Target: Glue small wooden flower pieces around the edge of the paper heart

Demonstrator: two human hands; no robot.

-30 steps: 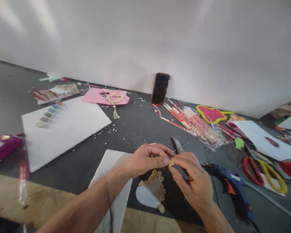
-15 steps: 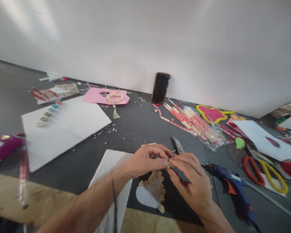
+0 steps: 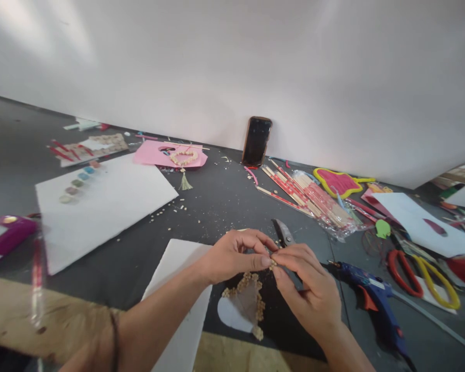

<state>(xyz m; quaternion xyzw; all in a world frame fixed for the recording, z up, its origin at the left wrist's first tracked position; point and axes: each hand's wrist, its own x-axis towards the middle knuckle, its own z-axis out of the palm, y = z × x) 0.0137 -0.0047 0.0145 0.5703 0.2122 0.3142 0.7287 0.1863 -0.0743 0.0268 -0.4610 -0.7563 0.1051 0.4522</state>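
Note:
My left hand (image 3: 236, 258) and my right hand (image 3: 310, 284) meet at the fingertips over the dark table. Both pinch a small cluster of pale wooden bits (image 3: 273, 264), partly covered by the fingers. Just below lies a white paper shape (image 3: 233, 313), rounded at its lower left, with little tan pieces (image 3: 260, 308) along its top and right edges. Behind my fingers the blade of a pair of pruning shears (image 3: 282, 231) shows. Under my left forearm is a white board (image 3: 186, 253).
Right of my hand lies a blue glue gun (image 3: 372, 289), near scissors with red and yellow handles (image 3: 406, 271). Bagged red-marked sticks (image 3: 313, 199) and a propped phone (image 3: 257, 140) are farther back. A white sheet with paint patches (image 3: 112, 201) is left.
Both hands stay at nearly the same spot, with slight finger movement around the small wooden bits. The band on my left arm has slid back toward the elbow.

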